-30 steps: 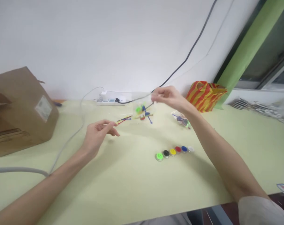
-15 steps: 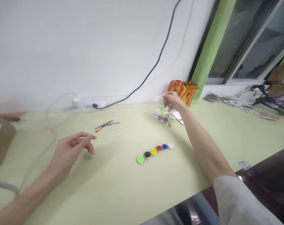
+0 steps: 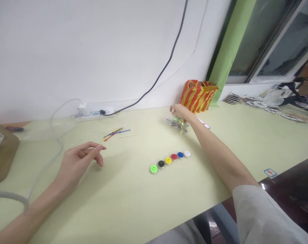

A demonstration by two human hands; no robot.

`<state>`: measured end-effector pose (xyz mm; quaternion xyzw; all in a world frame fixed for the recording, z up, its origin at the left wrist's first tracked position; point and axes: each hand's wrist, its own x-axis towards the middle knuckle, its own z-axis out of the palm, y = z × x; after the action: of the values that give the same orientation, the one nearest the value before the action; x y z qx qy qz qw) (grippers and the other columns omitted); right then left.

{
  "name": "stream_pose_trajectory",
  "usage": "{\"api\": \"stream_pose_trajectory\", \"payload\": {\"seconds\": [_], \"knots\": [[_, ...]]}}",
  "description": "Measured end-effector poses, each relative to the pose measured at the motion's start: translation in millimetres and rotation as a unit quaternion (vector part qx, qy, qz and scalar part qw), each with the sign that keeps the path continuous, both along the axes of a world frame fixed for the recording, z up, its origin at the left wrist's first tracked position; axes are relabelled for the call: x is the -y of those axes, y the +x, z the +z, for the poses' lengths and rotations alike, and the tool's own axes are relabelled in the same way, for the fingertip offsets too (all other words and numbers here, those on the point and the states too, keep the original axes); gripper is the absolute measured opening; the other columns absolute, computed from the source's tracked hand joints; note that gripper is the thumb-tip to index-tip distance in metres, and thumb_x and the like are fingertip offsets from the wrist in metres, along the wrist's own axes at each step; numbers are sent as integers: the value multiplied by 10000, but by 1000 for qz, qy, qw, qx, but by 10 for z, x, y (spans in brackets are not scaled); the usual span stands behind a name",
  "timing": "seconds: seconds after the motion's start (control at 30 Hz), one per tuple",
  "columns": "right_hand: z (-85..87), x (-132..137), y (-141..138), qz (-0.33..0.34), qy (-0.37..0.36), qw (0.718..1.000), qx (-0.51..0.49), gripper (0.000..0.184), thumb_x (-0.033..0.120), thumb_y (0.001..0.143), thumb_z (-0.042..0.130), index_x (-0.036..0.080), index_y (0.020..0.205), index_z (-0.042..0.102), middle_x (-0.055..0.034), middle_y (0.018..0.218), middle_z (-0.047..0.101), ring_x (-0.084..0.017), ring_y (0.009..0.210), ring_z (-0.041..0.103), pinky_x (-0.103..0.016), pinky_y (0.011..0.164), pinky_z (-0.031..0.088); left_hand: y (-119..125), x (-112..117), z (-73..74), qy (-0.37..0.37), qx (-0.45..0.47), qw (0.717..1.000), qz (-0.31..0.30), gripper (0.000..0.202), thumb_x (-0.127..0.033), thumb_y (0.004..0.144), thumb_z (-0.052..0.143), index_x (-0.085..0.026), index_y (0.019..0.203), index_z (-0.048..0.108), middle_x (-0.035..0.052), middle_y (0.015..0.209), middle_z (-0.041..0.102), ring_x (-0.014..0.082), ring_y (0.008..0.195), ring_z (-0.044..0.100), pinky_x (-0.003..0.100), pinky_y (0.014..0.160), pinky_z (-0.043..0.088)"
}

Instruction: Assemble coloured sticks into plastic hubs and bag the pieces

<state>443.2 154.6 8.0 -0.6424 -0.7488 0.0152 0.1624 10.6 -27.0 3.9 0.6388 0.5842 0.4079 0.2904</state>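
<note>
My right hand [image 3: 178, 111] reaches far across the pale green table [image 3: 133, 200] and rests with closed fingers on a clear plastic bag of coloured pieces [image 3: 178, 124], which lies on the table in front of a red and yellow striped bag [image 3: 197, 96]. My left hand [image 3: 79, 160] hovers open above the table, fingers loosely curled, holding nothing. Several thin coloured sticks [image 3: 115, 133] lie beyond it. A row of small coloured discs [image 3: 169, 159], green to white, sits in the middle.
A white power strip [image 3: 94, 113] with a black cable lies against the wall. A grey hose [image 3: 8, 196] curves in from the left, beside a cardboard box [image 3: 1, 149]. Clutter sits by the window at right. A small sticker [image 3: 270, 173] lies near the table's edge.
My right hand carried the plastic bag of pieces from mid-air over the sticks to the right and lowered it onto the table by the striped bag. The view swung right. My left hand stayed open.
</note>
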Motion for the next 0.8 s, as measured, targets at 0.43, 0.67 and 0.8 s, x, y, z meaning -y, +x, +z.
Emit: {"api": "stream_pose_trajectory", "payload": {"seconds": [0.43, 0.67, 0.8], "knots": [[660, 329, -382, 68, 154, 985, 23, 325, 103, 930, 426, 133, 1103, 699, -150, 1105, 656, -260, 973, 587, -353, 809, 440, 11, 20, -65, 27, -43, 998, -36, 314, -526, 877, 634, -218, 872, 694, 1, 596, 662, 171, 596, 592, 283, 584, 444], [1032, 911, -839, 217, -96, 971, -9, 298, 293, 941, 592, 257, 1227, 665, -62, 1115, 707, -200, 860, 656, -303, 703, 454, 302, 233, -74, 100, -185, 961, -182, 275, -444, 976, 529, -243, 1085, 681, 32, 1055, 732, 190, 945, 684, 291, 842, 545], [951, 927, -995, 223, -174, 959, 19, 368, 365, 919, 638, 301, 1282, 634, -53, 1192, 701, -212, 894, 690, -301, 685, 470, 624, 368, -112, 127, -257, 894, -345, 350, -313, 1027, 448, -292, 1356, 565, 57, 1405, 573, 203, 1271, 565, 352, 1082, 468]]}}
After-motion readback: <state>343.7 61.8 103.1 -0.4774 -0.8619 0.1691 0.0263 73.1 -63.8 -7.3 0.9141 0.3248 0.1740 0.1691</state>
